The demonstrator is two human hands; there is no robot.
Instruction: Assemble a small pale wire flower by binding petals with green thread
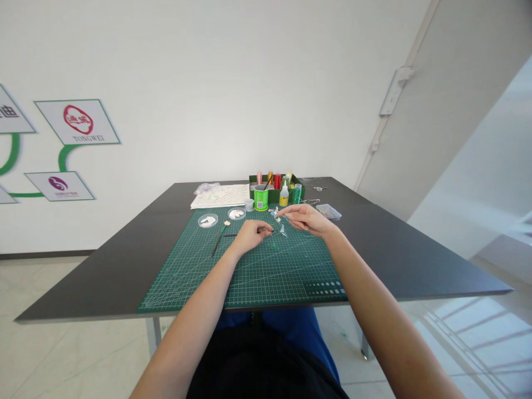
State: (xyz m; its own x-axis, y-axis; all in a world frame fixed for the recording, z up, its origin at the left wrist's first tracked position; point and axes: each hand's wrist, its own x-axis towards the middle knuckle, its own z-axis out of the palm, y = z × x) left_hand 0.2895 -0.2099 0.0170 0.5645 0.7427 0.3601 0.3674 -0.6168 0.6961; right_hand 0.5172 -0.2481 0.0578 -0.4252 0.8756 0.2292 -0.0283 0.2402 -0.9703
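My left hand (pixel 252 234) is closed in a pinch above the green cutting mat (pixel 257 277). It grips the end of a thin dark stem, which points right and carries a pale, bluish leaf-like piece (pixel 283 230). My right hand (pixel 306 218) hovers just beyond and to the right, thumb and fingers pressed together. Whatever its fingertips hold is too small to make out. Small pale scraps (pixel 274 212) lie on the mat by those fingertips. To the left rests a brush-like dark stick (pixel 217 242) beside a small white flower-like piece (pixel 226 223).
Two shallow round dishes (pixel 208 220) sit at the mat's far left. Behind are a green can (pixel 261 198), a glue bottle (pixel 284 196), a dark green box (pixel 273 195) of thread spools and a white textured pad (pixel 222 196). A clear case (pixel 328 212) and scissors (pixel 319 189) lie right.
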